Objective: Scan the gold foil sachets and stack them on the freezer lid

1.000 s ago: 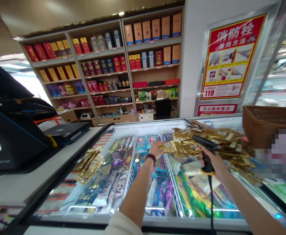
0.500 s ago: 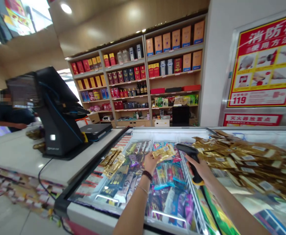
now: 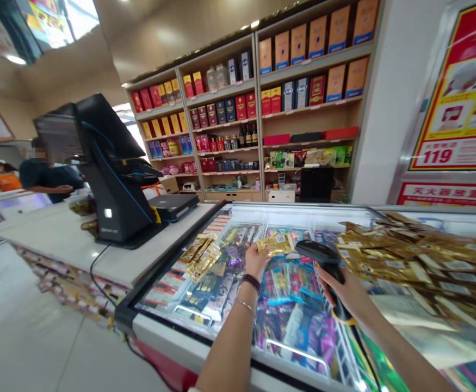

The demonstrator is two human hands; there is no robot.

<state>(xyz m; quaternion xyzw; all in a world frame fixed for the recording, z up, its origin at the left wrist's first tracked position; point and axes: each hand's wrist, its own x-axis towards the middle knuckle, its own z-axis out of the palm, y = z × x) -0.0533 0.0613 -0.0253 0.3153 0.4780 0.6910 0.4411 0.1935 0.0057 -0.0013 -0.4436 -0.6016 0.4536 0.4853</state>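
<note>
1. I have the left hand (image 3: 257, 261) raised over the glass lid of a chest freezer (image 3: 298, 209), thumb and fingers pinching a gold foil sachet (image 3: 276, 245) by its lower edge. A beaded bracelet (image 3: 252, 283) and a thin bangle (image 3: 245, 306) sit on that wrist.
2. My right hand (image 3: 344, 288) is closed around the grip of a black handheld barcode scanner (image 3: 319, 255), which has a yellow band near its base. Its head is tilted toward the sachet and sits just beside it, above the lid. A black cable (image 3: 362, 348) drops from the base over the front rim.
3. A blurred heap of gold sachets (image 3: 405, 256) lies on the right end of the lid. A smaller bunch of gold sachets (image 3: 202, 258) lies on the lid near the edge facing the counter.
4. Colourful packets (image 3: 286, 288) fill the freezer under the glass.
5. Along the counter (image 3: 54, 242) on the left stands a black payment terminal (image 3: 111, 174), with a person in a dark shirt (image 3: 50, 174) beyond it. Wooden shelves of boxed liquor (image 3: 262, 109) rise behind the freezer.
</note>
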